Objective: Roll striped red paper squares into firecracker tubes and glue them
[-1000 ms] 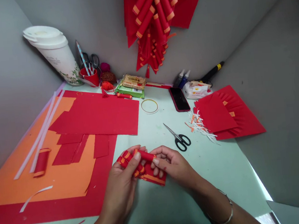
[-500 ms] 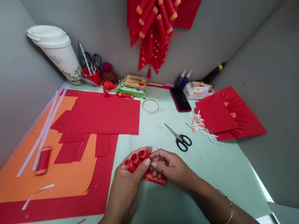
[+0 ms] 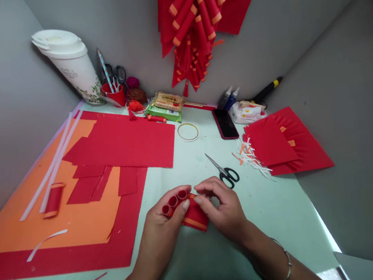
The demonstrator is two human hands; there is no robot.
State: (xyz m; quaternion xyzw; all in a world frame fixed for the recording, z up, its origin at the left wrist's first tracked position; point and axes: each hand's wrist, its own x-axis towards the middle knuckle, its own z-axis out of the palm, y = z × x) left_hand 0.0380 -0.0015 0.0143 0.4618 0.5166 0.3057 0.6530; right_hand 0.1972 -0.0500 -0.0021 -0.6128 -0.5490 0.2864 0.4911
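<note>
Three red paper tubes [image 3: 173, 201] lie side by side in my left hand [image 3: 163, 221], their open ends facing up. Its thumb presses on a flat red paper piece with orange bands [image 3: 195, 216], beside the tubes. My right hand [image 3: 221, 207] has its thumb on the upper right part of that piece, index finger bent above; its other fingers are mostly hidden. Just beyond the right hand lie black-handled scissors [image 3: 224, 171].
Red sheets [image 3: 134, 145] and an orange sheet [image 3: 92, 228] cover the left side, with a finished red roll [image 3: 54, 200] on top. A phone [image 3: 225, 124], paper scraps [image 3: 249, 156] and a gold ring [image 3: 188, 132] lie farther back. A white cup [image 3: 70, 67] stands back left.
The tubes have tipped so their openings show more. My right hand has shifted slightly right and up, uncovering more of the flat banded paper.
</note>
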